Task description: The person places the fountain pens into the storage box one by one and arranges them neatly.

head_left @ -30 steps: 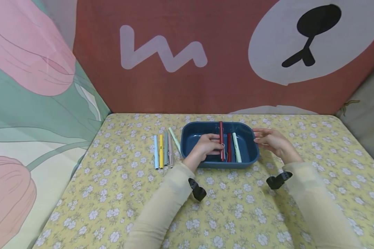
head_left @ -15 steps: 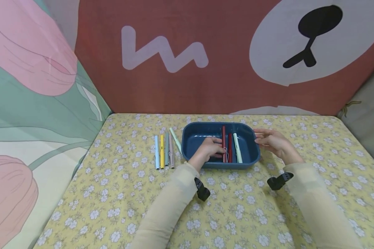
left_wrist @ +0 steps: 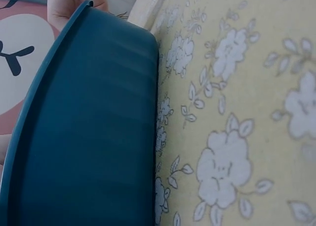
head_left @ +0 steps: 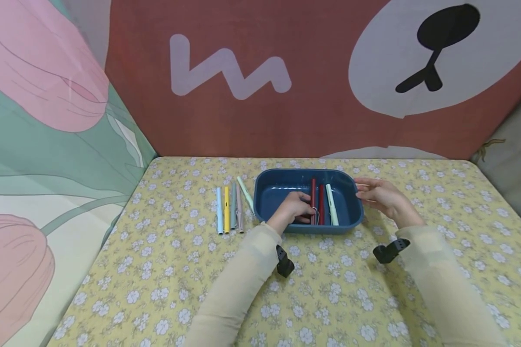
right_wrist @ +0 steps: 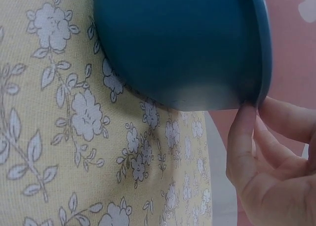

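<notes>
A dark blue box (head_left: 269, 225) stands on the table. My left hand (head_left: 294, 207) reaches inside it and holds a dark red pen (head_left: 313, 188) with a metal clip, low in the box. Right of that pen lie a second dark red pen (head_left: 321, 205) and a pale green pen (head_left: 332, 205), roughly parallel. At the box's right end my right hand (head_left: 384, 198) grips the rim; the right wrist view shows its thumb (right_wrist: 243, 142) just under the lip and fingers over the edge. The box wall (left_wrist: 98, 117) hides the left fingers in the left wrist view.
Left of the box, a light blue pen (head_left: 219, 210), a yellow pen (head_left: 227, 209), a grey-green pen (head_left: 233, 205) and a mauve pen (head_left: 239, 209) lie side by side. Another pale green pen (head_left: 245, 193) slants against the box's left side. A flowered cloth (head_left: 156, 270) covers the table.
My left hand has moved right and lowered the dark red pen into the box, beside the other dark red pen. The right hand keeps its place on the rim.
</notes>
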The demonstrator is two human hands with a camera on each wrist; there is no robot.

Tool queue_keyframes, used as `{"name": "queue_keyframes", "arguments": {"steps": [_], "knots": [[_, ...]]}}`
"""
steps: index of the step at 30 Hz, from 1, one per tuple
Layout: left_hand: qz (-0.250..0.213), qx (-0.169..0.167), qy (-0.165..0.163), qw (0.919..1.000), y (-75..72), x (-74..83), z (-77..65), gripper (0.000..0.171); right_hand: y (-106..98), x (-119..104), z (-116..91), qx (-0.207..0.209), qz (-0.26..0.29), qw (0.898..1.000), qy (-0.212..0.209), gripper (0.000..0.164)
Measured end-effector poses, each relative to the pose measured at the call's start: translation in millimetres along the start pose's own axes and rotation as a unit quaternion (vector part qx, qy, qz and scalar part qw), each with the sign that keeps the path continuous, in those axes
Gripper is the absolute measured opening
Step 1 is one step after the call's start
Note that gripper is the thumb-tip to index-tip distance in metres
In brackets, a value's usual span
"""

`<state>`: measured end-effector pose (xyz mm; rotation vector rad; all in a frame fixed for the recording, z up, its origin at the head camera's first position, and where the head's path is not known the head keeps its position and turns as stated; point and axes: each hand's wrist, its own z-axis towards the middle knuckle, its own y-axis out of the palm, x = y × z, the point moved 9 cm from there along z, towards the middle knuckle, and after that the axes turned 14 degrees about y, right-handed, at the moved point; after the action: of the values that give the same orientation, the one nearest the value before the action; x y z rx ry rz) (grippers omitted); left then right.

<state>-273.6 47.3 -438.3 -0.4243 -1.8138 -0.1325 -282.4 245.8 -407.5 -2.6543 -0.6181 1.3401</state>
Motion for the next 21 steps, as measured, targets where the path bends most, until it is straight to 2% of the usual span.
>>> {"name": "queue_keyframes", "arguments": {"steps": [5, 16, 21], "knots": [[0.003, 0.004, 0.005, 1.0, 2.2, 1.9, -1.0, 0.046, 0.2, 0.0, 0.7, -0.002, -0.002, 1.0, -0.003, 0.063], [0.006, -0.023, 0.005, 0.9997, 9.0, 3.6, -1.2, 0.055, 0.2, 0.5, -0.6, -0.001, 0.004, 1.0, 0.0, 0.063], [0.005, -0.018, 0.015, 0.9997, 7.6, 5.0, -0.7, 0.055, 0.1, -0.5, -0.8, -0.003, 0.005, 1.0, -0.002, 0.063]]}}
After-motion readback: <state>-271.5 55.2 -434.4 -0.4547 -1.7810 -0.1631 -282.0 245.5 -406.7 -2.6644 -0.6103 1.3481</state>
